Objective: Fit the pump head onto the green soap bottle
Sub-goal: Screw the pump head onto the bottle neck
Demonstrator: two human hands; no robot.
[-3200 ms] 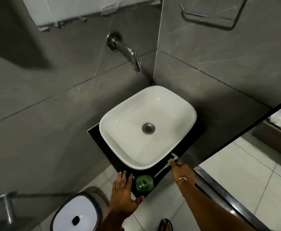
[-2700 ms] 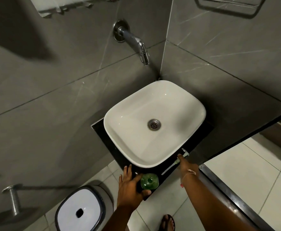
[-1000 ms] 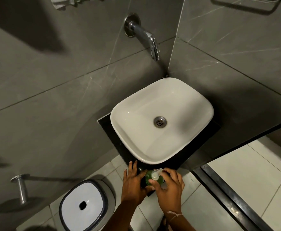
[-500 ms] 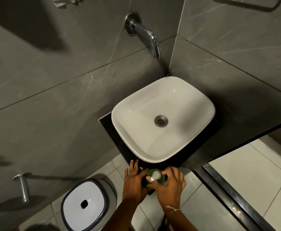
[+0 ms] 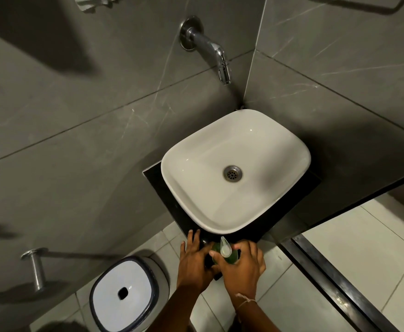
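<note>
Getting the pump seated on the soap bottle

Bracing is what the left hand (image 5: pixel 192 262) is doing: it is wrapping around the left side of the small round translucent green plastic soap bottle (image 5: pixel 229 258), fingers spread up toward the counter, so the bottle is not spinning or sliding. The bottle is standing on the near corner of the glossy black stone counter (image 5: pixel 170 202), just in front of the white rounded-square ceramic basin (image 5: pixel 196 168).

The right hand (image 5: pixel 243 267) is curling over the bottle's top from the right, fingers closing around the neck area under the pale translucent plastic pump head (image 5: pixel 225 248). The nozzle is pointing away, toward the basin. My guess is that grip is for twisting the collar down, since the pump is already sitting on the opening. Whether the thread is fully tight I can't tell, the fingers are hiding it.

Working this close to the counter edge looks a bit risky; a slip could be sending the bottle toward the white-lidded grey plastic bin (image 5: pixel 124 293) on the floor.
</note>
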